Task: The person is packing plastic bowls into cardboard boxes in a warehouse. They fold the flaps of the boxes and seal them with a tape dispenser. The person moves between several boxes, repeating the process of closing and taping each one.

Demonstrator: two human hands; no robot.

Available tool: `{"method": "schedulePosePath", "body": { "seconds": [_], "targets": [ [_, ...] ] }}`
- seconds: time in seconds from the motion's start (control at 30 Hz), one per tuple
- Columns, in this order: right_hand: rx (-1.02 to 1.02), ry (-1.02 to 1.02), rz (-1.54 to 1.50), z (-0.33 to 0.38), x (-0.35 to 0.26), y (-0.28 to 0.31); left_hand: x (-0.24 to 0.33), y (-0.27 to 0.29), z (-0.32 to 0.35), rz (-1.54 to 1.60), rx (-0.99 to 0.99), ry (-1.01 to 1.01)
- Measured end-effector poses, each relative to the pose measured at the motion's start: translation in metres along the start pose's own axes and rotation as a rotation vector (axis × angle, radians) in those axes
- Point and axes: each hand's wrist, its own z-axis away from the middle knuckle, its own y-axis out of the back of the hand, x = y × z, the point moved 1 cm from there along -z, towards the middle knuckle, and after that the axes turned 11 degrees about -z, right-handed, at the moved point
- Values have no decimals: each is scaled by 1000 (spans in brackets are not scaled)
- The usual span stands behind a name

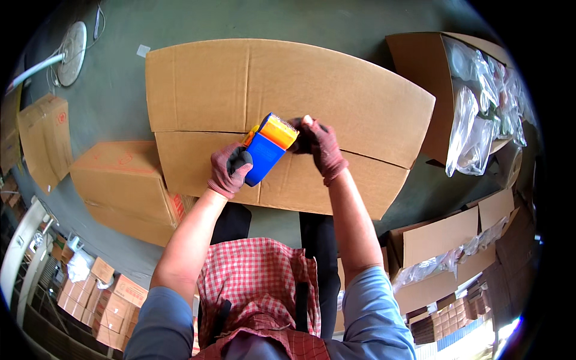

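My left hand (228, 168), in a dark red glove with grey finger patches, grips a blue and orange tape dispenser (264, 157) by its lower end. The dispenser is tilted, its toothed edge up and to the right. Close beside those teeth is my right hand (321, 146), gloved alike, its fingers bent together in a pinch. Whatever may be between those fingertips is too small to make out. Below both hands lies a large brown cardboard box (336, 93), its two top flaps folded down and meeting along a seam that runs across it.
An open carton (423, 90) with clear plastic bags stands at the far right, another open carton (441, 237) nearer. On the left are a closed carton (123, 180) and an upright one (45, 141). A round white stand base (73, 54) with cords sits far left.
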Motion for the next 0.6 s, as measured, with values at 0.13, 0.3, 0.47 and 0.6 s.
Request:
{"method": "schedulePosePath", "body": {
  "seconds": [0.13,0.3,0.47,0.6],
  "targets": [
    [-65,-117,80,-9,3,3,11,-4,-6,-49,-18,-69],
    [-101,4,17,-10,5,12,15,-7,-8,-39,-89,-105],
    [330,342,263,18,22,44,47,-4,-34,-327,-367,-237],
    [596,525,270,72,-14,119,102,-42,-60,-538,-609,-198]
  ]
}}
